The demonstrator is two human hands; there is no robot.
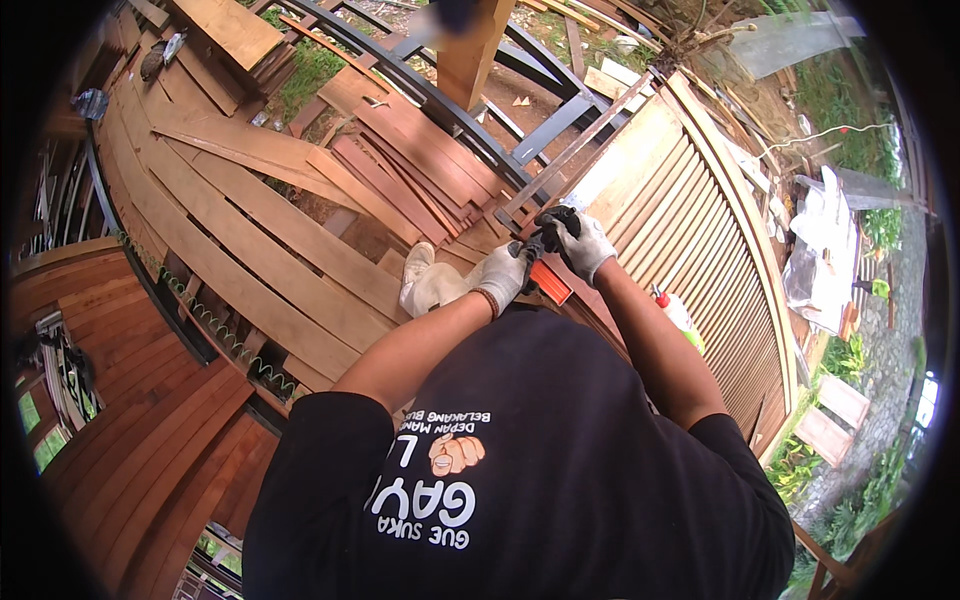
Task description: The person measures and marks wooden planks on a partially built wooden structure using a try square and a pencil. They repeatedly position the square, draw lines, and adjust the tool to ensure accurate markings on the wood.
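Note:
My left hand (pixel 508 268) and my right hand (pixel 578 243), in white gloves with black palms, are close together at the lower left corner of a slatted wooden panel (pixel 690 250). Their fingers are curled around something dark at the panel's edge, which I cannot make out. An orange rectangular object (pixel 550 283) lies just below and between them. A bottle with a red cap (pixel 678 320) is right of my right forearm, against the slats. My shoe (pixel 416 266) shows left of my left hand.
Long loose boards (pixel 230 250) cover the left. Reddish planks (pixel 420 150) lie stacked ahead beside a black metal frame (pixel 540 130) and an upright post (pixel 470 50). Red-brown decking (pixel 140 430) is at lower left, a coiled green hose (pixel 220 335) along its edge. White sheeting (pixel 820 260) lies at right.

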